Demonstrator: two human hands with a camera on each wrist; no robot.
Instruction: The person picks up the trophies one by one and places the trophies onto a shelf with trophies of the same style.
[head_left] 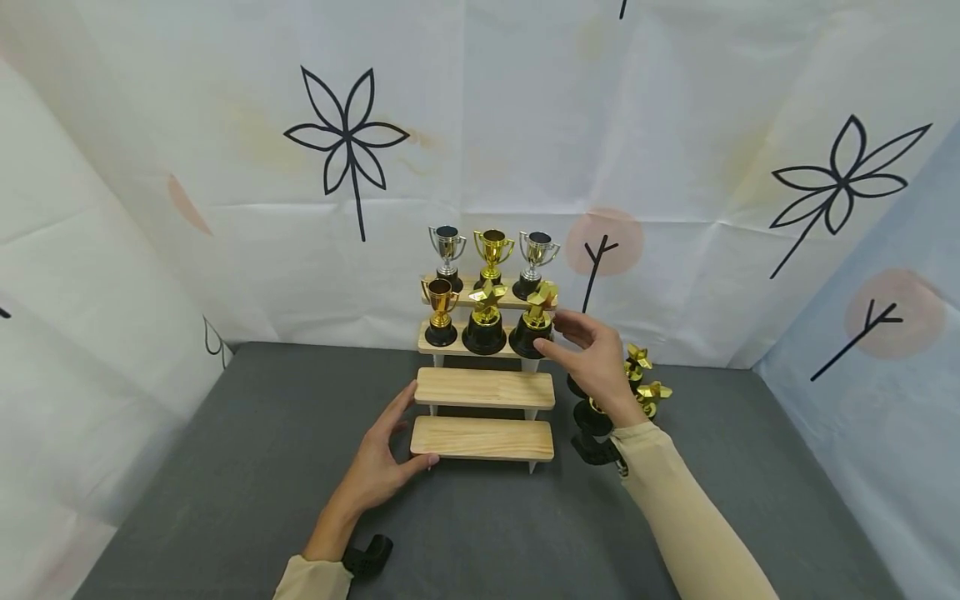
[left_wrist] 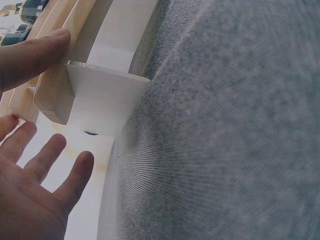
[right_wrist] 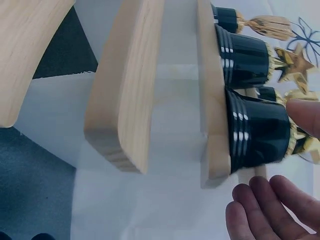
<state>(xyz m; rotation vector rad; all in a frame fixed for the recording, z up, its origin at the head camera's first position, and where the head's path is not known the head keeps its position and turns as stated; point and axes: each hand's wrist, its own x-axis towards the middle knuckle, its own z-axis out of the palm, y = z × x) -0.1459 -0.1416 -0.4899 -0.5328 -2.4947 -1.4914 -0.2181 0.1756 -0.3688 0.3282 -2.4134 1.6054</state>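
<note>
A tiered wooden display stand [head_left: 483, 388] with four steps faces me. My left hand [head_left: 378, 467] touches its left end, thumb on the front edge of the lowest step and an index fingertip by the step above, other fingers spread. On the second-highest step, my right hand [head_left: 592, 358] is at the rightmost gold star trophy [head_left: 533, 333]. Its thumb lies at the black base while the other fingers are loosely bent below it in the right wrist view. Beside that trophy stand another gold star trophy [head_left: 484, 332] and a bronze-coloured cup trophy [head_left: 441, 308].
Silver cup trophies [head_left: 447, 246] flank a gold cup trophy [head_left: 492, 250] on the top step. Several star trophies [head_left: 651, 396] stand on the grey table [head_left: 225, 467] right of the stand, partly hidden by my right forearm. A patterned cloth backdrop [head_left: 487, 100] rises behind.
</note>
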